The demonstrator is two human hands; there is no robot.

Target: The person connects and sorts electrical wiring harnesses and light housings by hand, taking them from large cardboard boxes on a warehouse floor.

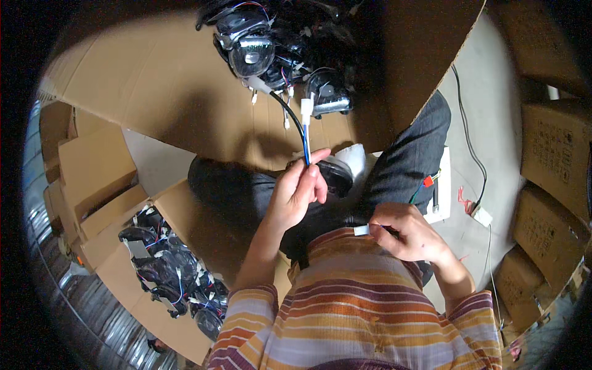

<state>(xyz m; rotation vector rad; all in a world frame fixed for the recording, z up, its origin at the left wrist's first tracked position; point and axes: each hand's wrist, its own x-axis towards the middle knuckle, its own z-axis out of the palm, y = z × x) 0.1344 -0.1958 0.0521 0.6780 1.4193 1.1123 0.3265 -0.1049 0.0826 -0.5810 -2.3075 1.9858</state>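
My left hand (296,192) is closed, pinching a wire harness (300,134) between thumb and fingers. From the pinch, a black cable and blue and white wires run up to white plug connectors (306,108). At my waist my right hand (408,232) is closed around thin wires, and a white connector (361,230) sticks out on its left side. Between my thighs sits a black lamp-like unit (336,177) with a clear cover, partly hidden by my left hand. A red connector (428,181) on green and yellow wires shows beyond my right hand.
Ahead, a large open carton (135,86) holds several wired lamp units (253,55). Another open box with similar units (172,265) stands at lower left. Closed cartons (552,160) line the right side. A cable (472,148) runs over the floor to a white power block (481,216).
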